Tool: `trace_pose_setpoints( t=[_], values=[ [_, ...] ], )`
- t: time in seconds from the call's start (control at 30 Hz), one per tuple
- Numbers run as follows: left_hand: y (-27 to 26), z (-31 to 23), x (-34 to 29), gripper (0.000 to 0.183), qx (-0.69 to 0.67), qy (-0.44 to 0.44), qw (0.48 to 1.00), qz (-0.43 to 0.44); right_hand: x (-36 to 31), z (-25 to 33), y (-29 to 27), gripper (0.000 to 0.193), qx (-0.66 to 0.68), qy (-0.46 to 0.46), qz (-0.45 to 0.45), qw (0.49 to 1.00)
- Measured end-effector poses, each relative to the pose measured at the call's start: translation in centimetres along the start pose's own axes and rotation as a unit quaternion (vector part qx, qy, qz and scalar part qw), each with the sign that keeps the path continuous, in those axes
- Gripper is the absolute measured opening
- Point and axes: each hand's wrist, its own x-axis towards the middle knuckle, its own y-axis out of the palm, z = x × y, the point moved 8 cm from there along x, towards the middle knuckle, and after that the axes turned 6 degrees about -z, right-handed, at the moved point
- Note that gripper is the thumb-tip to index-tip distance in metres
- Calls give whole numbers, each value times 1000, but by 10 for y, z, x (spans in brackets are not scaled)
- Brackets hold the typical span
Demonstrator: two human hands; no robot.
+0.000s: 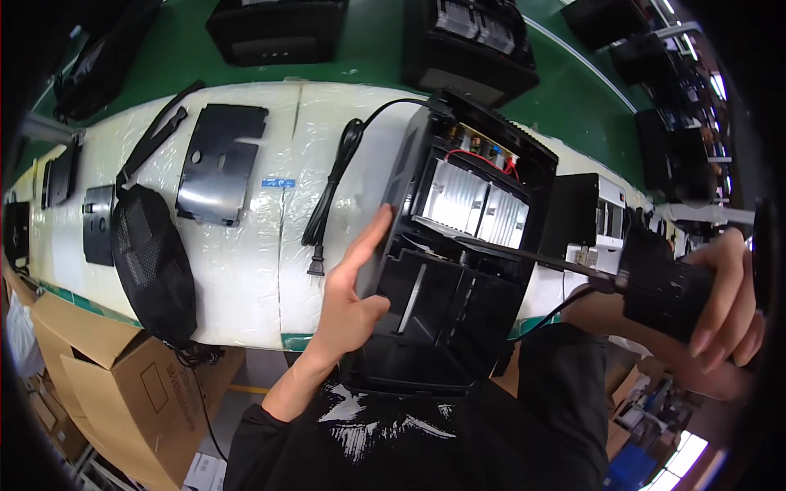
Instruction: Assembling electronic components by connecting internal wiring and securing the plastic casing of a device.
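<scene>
An opened black device casing stands at the bench's near edge, close to my body. In its far part sit silver ribbed metal panels, with a circuit board and red wires behind them. My left hand lies against the casing's left side, index finger stretched along the wall and thumb bent toward the rim. My right hand is wrapped around a black power screwdriver held level at the right. Its long bit reaches left into the casing; the tip's exact contact is hard to make out.
A coiled black power cord runs from the casing. Left of it lie a black metal plate and a black mesh bag. Cardboard boxes stand at lower left. More black units sit on the green surface beyond.
</scene>
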Motion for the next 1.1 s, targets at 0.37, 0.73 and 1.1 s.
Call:
trace_pose_setpoints(
  t=[0.37,0.73,1.1],
  values=[
    [-1,-3,4,88,37,23,999,24,-13,-91,-7,28,-4,222,62,973],
    [-3,2,5,81,48,37,998,29,-30,-128,31,25,-49,281,295,912],
    [-6,-5,5,85,18,47,999,7,-46,-135,36,25,-62,231,273,932]
  ],
)
